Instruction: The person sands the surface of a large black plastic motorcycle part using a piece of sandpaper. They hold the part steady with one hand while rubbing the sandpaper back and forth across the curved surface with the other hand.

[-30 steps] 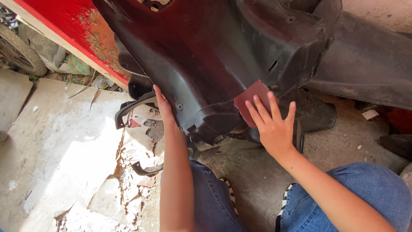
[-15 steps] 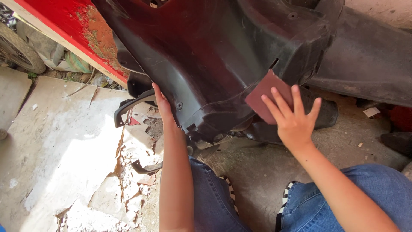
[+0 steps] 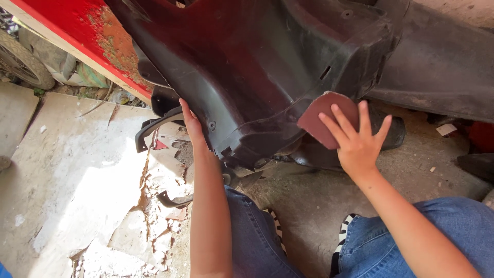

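A large dark plastic body panel (image 3: 247,67) with a reddish sheen fills the upper middle of the head view. My left hand (image 3: 189,121) lies flat against the panel's left lower edge, steadying it. My right hand (image 3: 356,140) presses a reddish-brown sheet of sandpaper (image 3: 320,118) against the panel's lower right edge, fingers spread over it. My knees in blue jeans (image 3: 257,237) sit below the panel.
A red-painted, rusted board (image 3: 77,31) runs across the upper left. Another black plastic panel (image 3: 437,67) lies at the right. Broken concrete floor (image 3: 77,195) and rubble lie at the left, with small black plastic pieces (image 3: 172,198) near my left arm. A tyre (image 3: 20,67) stands far left.
My right hand with the sandpaper has slid up and to the right along the panel's lower edge. My left hand has stayed in place.
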